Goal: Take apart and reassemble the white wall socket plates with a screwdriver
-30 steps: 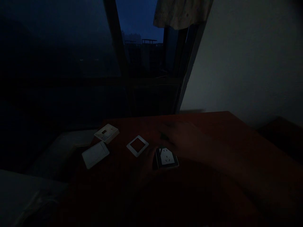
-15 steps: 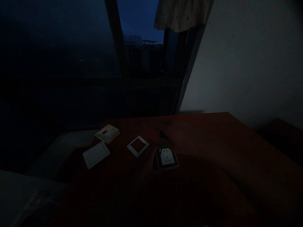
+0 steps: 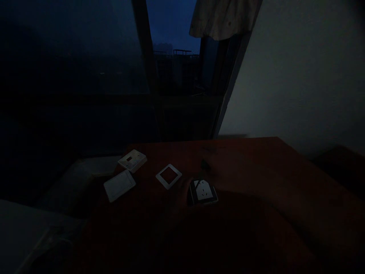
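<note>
A wall socket (image 3: 204,191) with a white face and dark surround lies on the reddish table in very dim light. My left hand (image 3: 182,197) is closed around its left side. Over the socket's far side, my right hand (image 3: 219,167) is wrapped round a screwdriver (image 3: 204,166) with a dark greenish handle. The screwdriver's thin shaft slants down to the socket's upper left corner; darkness hides whether the tip sits in a screw. Just left of my left hand, a white square frame (image 3: 160,177) lies flat.
Toward the table's left edge lie a white box-like plate (image 3: 137,164) with a small rectangular opening and a flat white panel (image 3: 119,186). Beyond the reddish table (image 3: 256,146) stand a dark window (image 3: 176,121) and a pale wall (image 3: 299,76). A curtain (image 3: 222,19) hangs above.
The whole view has shifted slightly, so things appear a little further right. My right hand stays at the socket with the screwdriver, its handle now slightly lower. My left hand keeps its grip.
</note>
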Demonstrator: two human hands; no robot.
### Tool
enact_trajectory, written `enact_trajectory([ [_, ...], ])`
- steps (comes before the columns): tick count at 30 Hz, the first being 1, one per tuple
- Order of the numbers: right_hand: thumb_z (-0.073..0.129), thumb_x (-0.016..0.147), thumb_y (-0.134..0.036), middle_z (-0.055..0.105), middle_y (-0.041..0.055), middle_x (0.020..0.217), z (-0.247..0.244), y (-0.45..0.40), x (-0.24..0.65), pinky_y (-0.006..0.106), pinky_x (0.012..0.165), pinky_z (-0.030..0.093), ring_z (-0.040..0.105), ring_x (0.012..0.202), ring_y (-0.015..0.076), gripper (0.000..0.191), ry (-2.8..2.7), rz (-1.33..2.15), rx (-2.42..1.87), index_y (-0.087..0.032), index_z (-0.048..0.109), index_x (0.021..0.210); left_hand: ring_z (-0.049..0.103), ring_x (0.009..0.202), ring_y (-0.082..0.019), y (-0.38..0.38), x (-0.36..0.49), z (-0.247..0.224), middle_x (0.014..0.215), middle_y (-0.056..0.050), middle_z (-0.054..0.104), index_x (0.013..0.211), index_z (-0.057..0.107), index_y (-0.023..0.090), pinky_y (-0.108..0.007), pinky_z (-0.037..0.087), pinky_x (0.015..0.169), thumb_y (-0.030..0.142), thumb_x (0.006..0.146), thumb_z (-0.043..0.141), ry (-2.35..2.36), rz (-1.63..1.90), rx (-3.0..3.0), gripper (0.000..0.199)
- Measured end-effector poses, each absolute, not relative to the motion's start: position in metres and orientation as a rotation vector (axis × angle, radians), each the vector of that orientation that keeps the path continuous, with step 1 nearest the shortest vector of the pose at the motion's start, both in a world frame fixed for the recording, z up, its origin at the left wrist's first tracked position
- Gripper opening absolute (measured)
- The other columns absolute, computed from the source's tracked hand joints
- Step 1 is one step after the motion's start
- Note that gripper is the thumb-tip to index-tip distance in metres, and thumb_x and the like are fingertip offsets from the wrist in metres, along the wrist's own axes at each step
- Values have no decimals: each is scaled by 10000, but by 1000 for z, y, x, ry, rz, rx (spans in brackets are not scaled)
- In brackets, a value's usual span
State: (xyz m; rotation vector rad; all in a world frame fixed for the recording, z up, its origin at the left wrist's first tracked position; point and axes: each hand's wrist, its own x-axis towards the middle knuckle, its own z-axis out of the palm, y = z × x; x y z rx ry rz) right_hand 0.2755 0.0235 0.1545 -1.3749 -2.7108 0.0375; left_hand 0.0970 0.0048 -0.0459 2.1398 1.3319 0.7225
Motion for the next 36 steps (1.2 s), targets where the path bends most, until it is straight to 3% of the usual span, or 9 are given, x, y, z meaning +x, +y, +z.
enact_trajectory([
  [3, 546, 861, -218, 654, 95, 1016, 157, 22, 279, 257, 634, 415, 636, 809, 174, 232, -2748, 185, -1226, -162, 589, 1082, 380, 1316, -363, 5, 96, -47, 1454, -136, 378, 1421, 310, 249, -528, 347, 1057, 560, 694, 723, 1334, 719, 2154, 892],
  [8, 544, 899, -287, 676, 84, 924, 158, 21, 270, 273, 638, 404, 641, 805, 191, 178, -2758, 114, -1207, -150, 621, 982, 391, 1308, -351, 6, 96, -42, 1443, -139, 402, 1426, 304, 233, -514, 359, 1053, 566, 724, 697, 1265, 735, 2202, 870],
  [14, 385, 962, -429, 690, 101, 850, 150, 24, 261, 292, 525, 351, 657, 683, 218, 381, -2706, -137, -1477, -151, 641, 907, 393, 1311, -352, 5, 98, -36, 1442, -135, 407, 1411, 329, 231, -516, 363, 1052, 546, 698, 729, 1279, 736, 2165, 876],
  [18, 491, 897, -309, 673, 89, 926, 150, 24, 269, 273, 560, 372, 642, 739, 192, 213, -2697, -6, -1415, -157, 601, 999, 383, 1322, -337, 5, 97, -38, 1460, -127, 385, 1427, 299, 244, -508, 350, 1061, 547, 717, 715, 1265, 742, 2164, 877],
  [21, 513, 865, -214, 654, 82, 995, 153, 23, 275, 254, 598, 394, 629, 787, 167, 217, -2721, 217, -1222, -158, 563, 1068, 391, 1312, -347, 5, 97, -40, 1449, -132, 397, 1416, 323, 241, -512, 348, 1059, 540, 704, 730, 1290, 727, 2168, 874],
  [25, 511, 897, -241, 652, 90, 976, 155, 20, 274, 266, 638, 402, 627, 818, 183, 188, -2723, 220, -1202, -150, 580, 1046, 396, 1305, -350, 5, 98, -38, 1441, -138, 401, 1413, 325, 234, -514, 359, 1049, 542, 719, 717, 1270, 729, 2175, 855],
  [36, 506, 934, -349, 678, 96, 859, 153, 9, 257, 262, 518, 325, 624, 654, 172, 252, -2701, 46, -1451, -138, 628, 998, 365, 1328, -347, 6, 95, -35, 1466, -140, 369, 1438, 284, 222, -511, 340, 1067, 505, 754, 689, 1243, 698, 2183, 844],
])
